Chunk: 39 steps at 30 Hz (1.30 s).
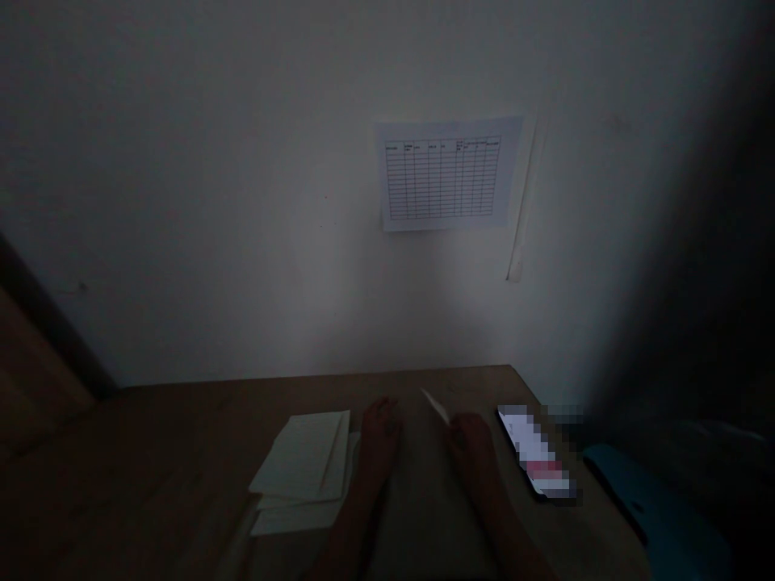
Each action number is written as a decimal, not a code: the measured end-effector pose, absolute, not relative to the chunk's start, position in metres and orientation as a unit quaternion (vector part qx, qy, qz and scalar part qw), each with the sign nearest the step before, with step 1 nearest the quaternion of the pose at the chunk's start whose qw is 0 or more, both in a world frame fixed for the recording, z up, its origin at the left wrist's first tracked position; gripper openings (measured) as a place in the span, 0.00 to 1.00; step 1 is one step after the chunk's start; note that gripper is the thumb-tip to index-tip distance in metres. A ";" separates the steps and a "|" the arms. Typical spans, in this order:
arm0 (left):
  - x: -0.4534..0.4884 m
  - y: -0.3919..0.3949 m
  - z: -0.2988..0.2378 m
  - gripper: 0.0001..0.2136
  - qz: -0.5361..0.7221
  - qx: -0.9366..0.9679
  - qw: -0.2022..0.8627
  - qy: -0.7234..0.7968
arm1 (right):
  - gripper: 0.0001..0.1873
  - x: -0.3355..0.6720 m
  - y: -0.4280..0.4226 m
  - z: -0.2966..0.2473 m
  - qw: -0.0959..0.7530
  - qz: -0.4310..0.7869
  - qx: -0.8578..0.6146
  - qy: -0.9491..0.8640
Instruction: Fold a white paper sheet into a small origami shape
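Observation:
My right hand (471, 440) is closed on a thin white piece of paper (434, 405), which sticks up and to the left from the fingers, seen almost edge-on. Across a small gap, my left hand (381, 432) is over the table with its fingers loosely bent and apart, nothing visible in them. Just left of that hand and wrist lies a loose stack of lined paper sheets (299, 456), spread unevenly. Dim light hides finer detail of the fingers.
A phone (533, 452) with a lit, blurred screen lies on the wooden table (151, 476), right of my right hand. Behind the table, a printed grid sheet (445, 177) hangs on the wall. A blue chair (659, 508) stands beyond the right table edge.

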<state>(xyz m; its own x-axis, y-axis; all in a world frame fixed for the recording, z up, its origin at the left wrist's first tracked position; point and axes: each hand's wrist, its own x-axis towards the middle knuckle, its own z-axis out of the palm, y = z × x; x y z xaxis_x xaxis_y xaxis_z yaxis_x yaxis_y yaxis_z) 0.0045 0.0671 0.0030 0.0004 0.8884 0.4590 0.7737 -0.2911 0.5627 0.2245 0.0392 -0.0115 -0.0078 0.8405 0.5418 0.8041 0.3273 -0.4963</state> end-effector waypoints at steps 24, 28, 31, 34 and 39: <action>0.023 0.048 0.005 0.19 0.184 0.818 0.103 0.536 | 0.18 0.216 0.034 -0.011 0.377 0.171 -0.508 -0.755; 0.021 0.049 0.002 0.18 0.194 0.818 0.111 0.530 | 0.25 0.217 0.039 -0.017 0.380 0.143 -0.506 -0.761; 0.021 0.049 0.002 0.19 0.203 0.818 0.117 0.525 | 0.27 0.217 0.041 -0.018 0.352 0.134 -0.521 -0.766; 0.021 0.048 0.007 0.19 0.202 0.815 0.126 0.528 | 0.27 0.216 0.040 -0.017 0.332 0.123 -0.532 -0.769; 0.023 0.046 0.010 0.18 0.202 0.812 0.133 0.532 | 0.25 0.215 0.039 -0.014 0.316 0.106 -0.536 -0.776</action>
<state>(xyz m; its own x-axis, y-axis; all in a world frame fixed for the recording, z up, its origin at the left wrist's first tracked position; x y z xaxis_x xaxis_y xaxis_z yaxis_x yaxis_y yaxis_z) 0.0225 0.0458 0.0098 0.3530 0.9168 0.1865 0.8089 -0.3993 0.4316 0.2148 0.0390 -0.0139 -0.2260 0.8982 0.3770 0.7641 0.4035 -0.5033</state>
